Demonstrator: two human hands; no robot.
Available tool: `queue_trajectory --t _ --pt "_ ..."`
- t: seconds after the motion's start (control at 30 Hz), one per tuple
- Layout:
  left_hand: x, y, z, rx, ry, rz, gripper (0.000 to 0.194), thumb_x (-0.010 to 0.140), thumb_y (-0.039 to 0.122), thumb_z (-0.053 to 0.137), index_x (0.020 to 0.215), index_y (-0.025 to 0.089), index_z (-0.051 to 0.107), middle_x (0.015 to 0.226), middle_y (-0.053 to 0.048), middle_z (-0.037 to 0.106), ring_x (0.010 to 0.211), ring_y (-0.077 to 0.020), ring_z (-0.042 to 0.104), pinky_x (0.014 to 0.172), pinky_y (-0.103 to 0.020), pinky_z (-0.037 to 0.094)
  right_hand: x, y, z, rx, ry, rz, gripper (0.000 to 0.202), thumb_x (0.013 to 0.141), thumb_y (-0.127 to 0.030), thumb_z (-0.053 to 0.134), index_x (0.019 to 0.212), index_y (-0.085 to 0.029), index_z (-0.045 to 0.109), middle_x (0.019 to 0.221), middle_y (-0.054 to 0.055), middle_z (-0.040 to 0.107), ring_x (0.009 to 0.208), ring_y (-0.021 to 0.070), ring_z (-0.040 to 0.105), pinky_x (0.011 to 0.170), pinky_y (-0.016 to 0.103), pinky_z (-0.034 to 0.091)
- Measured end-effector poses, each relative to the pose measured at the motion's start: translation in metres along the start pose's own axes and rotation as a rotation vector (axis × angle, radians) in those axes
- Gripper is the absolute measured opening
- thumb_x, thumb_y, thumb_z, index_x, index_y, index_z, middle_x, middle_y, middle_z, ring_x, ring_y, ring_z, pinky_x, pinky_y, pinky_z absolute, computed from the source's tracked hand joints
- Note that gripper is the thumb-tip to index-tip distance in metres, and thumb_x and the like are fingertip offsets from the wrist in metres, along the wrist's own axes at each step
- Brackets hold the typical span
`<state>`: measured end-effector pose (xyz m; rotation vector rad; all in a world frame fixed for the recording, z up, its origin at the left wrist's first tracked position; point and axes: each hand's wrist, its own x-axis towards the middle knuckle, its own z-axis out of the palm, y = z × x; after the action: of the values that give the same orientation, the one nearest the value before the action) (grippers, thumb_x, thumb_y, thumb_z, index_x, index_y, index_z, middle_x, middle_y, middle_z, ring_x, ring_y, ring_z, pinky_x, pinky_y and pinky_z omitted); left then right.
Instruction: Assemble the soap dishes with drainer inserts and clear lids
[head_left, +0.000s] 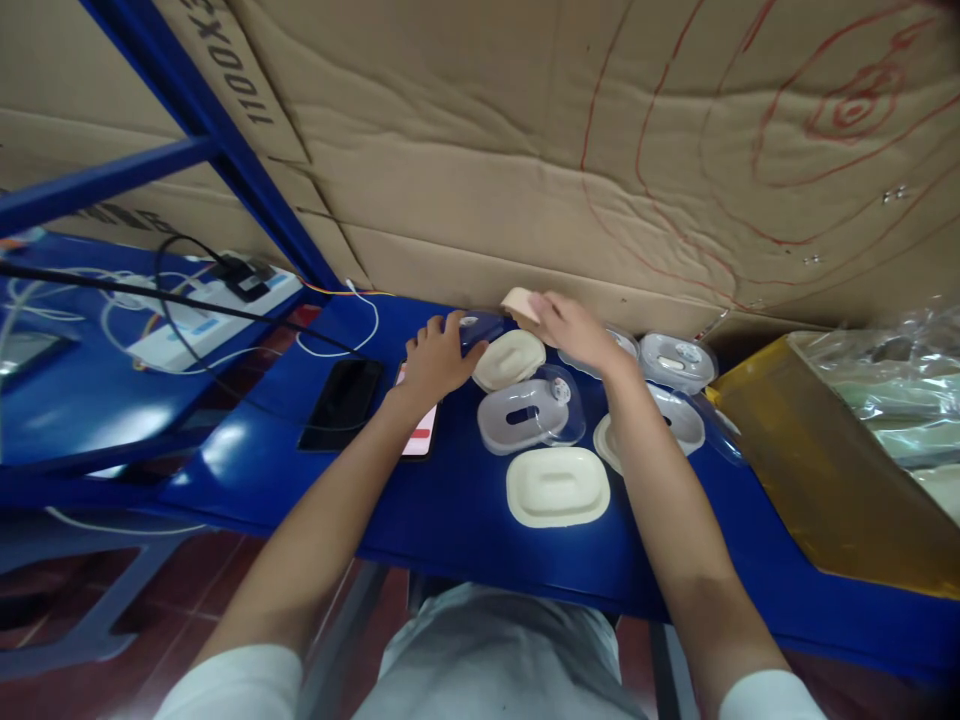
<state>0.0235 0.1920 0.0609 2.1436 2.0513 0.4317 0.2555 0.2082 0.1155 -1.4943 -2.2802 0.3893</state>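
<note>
Beige piece [516, 302], in right hand [568, 326], near left hand [437, 360]

workshop-like bench; blue metal frame [259, 200]; cardboard backing [465, 150]

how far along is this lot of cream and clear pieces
Partway, it seems. Done: cream pieces and clear trays are laid out on the blue table. In hand: a beige piece in the right hand; the left hand is spread beside a cream piece. Left: that beige piece isn't down; beyond that, unclear.
</note>
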Motion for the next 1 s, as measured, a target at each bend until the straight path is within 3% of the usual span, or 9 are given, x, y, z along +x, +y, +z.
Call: queue_trajectory --t 0.13,0.27,0.4,0.53,0.63,0.77,0.9,1.0 --pt "-0.003 0.004 0.01 0.023 -0.052 0.06 0.069 0.103 0.053 0.06 0.161 0.018 0.047 0.156 -0.025 0.055 0.139 -0.048 0.059 0.114 -0.063 0.046 -0.01 0.002 -0.031 0.235 0.209 -0.016 0.058 0.117 -0.054 0.019 0.106 -0.023 0.066 0.104 0.006 0.075 0.099 0.0219 0.071 0.09 0.034 0.054" --pt "-0.004 0.008 0.015 0.017 -0.091 0.115 0.069 0.105 0.051 0.06 0.163 0.018 0.046 0.165 -0.026 0.047 0.151 -0.046 0.05 0.119 -0.063 0.042 -0.049 -0.017 -0.051 -0.116 0.168 0.06 0.053 0.116 -0.057 0.027 0.113 -0.022 0.068 0.105 0.008 0.079 0.097 0.0244 0.071 0.087 0.036 0.051" --pt "-0.01 0.015 0.013 -0.001 -0.036 0.203 0.067 0.107 0.048 0.058 0.164 0.014 0.045 0.172 -0.028 0.036 0.161 -0.0444 0.036 0.125 -0.065 0.034 -0.109 -0.027 -0.029 -0.393 0.093 0.119 0.04 0.11 -0.046 0.05 0.116 -0.014 0.073 0.114 0.023 0.079 0.11 0.039 0.069 0.104 0.052 0.041" --pt "-0.027 0.031 0.012 -0.073 0.102 0.417 0.06 0.108 0.047 0.058 0.159 0.016 0.052 0.17 -0.025 0.042 0.157 -0.0419 0.043 0.125 -0.062 0.035 -0.147 -0.011 -0.009 -0.696 -0.071 0.106 0.043 0.111 -0.044 0.048 0.127 -0.01 0.07 0.123 0.026 0.076 0.117 0.0412 0.067 0.104 0.056 0.042" --pt "-0.044 0.047 0.014 -0.123 0.123 0.576 0.052 0.11 0.047 0.054 0.154 0.018 0.057 0.167 -0.022 0.047 0.152 -0.0399 0.049 0.125 -0.061 0.036 -0.14 0.009 -0.013 -0.575 -0.087 0.104 0.048 0.11 -0.05 0.05 0.137 -0.015 0.067 0.14 0.022 0.07 0.128 0.0404 0.064 0.109 0.056 0.043" --pt "-0.059 0.06 0.021 -0.15 0.11 0.696 0.045 0.111 0.042 0.054 0.149 0.018 0.061 0.162 -0.02 0.053 0.149 -0.0385 0.053 0.124 -0.063 0.036 -0.099 0.044 -0.024 -0.315 -0.044 0.176 0.055 0.106 -0.049 0.058 0.153 -0.021 0.057 0.161 0.019 0.056 0.146 0.0405 0.053 0.118 0.057 0.04" --pt "-0.059 0.06 0.026 -0.183 0.101 0.736 0.041 0.11 0.039 0.056 0.145 0.019 0.062 0.158 -0.02 0.058 0.146 -0.0366 0.056 0.122 -0.061 0.039 -0.065 0.078 -0.025 -0.227 -0.041 0.225 0.071 0.092 -0.044 0.078 0.155 -0.02 0.055 0.157 0.021 0.059 0.144 0.0397 0.057 0.118 0.058 0.045" --pt "-0.056 0.057 0.027 -0.204 0.097 0.74 0.04 0.111 0.04 0.055 0.145 0.021 0.062 0.157 -0.018 0.059 0.145 -0.0359 0.057 0.121 -0.06 0.039 -0.058 0.093 -0.026 -0.125 -0.046 0.204 0.074 0.087 -0.048 0.083 0.152 -0.022 0.058 0.153 0.017 0.063 0.138 0.0345 0.062 0.117 0.051 0.049"
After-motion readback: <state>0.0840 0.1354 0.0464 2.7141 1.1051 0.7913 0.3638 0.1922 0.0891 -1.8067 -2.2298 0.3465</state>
